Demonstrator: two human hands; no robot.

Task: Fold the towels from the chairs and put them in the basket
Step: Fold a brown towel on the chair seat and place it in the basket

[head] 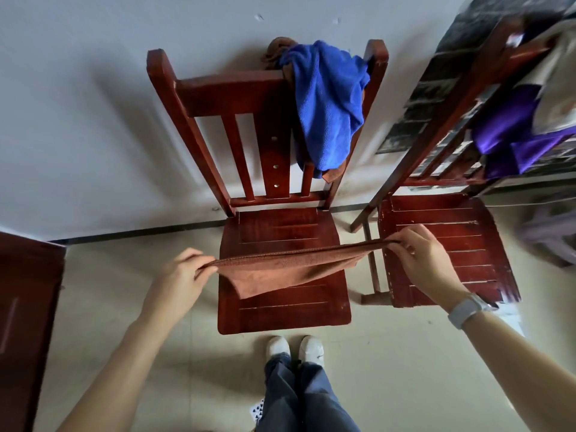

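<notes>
Brown cloth, a towel (288, 269), is stretched in the air above the seat of the middle wooden chair (282, 310). The left hand (180, 275) pinches its left corner and the right hand (419, 255) pinches its right corner, fingers curled on the edge. A blue towel (327, 104) hangs over this chair's backrest. On the right chair (442, 244) hangs a purple towel (511, 135).
</notes>
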